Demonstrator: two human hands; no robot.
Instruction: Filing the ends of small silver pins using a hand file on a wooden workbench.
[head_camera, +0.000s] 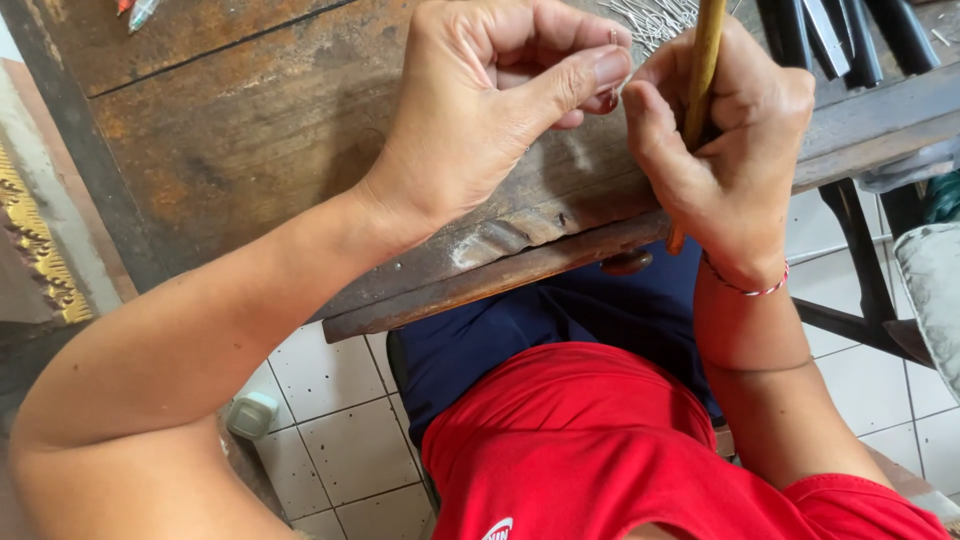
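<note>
Red shirt (600, 450) lies below; left hand (490, 100) pinches a thin metal pin (614, 40) upright, touching right hand (730, 140), which grips a wooden stick (704, 60) lengthwise, upright.

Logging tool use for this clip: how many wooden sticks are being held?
1: a wooden stick upright in the right hand. The left hand pinches something tiny; others may be hidden.

wooden stick (703, 70) top cut off, pinched piece (613, 38) too small
</note>
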